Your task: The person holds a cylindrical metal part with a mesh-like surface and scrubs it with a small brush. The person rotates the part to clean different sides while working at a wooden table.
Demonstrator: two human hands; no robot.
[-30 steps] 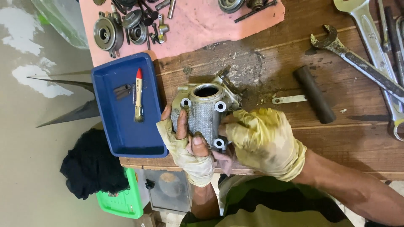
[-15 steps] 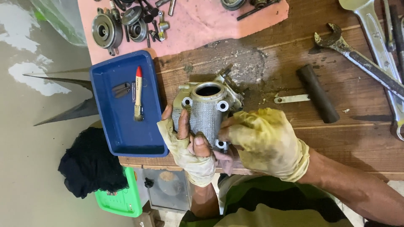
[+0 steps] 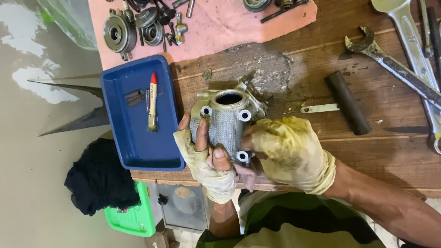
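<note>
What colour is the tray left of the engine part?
Blue tray, clearest in the head view.

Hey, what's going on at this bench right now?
A person in stained gloves holds a finned metal engine cylinder on a worn wooden workbench. The left hand wraps its side, and the right hand presses against the other side. Beside it sits a blue tray with a small brush. Wrenches and a dark bar lie to the right.
</note>
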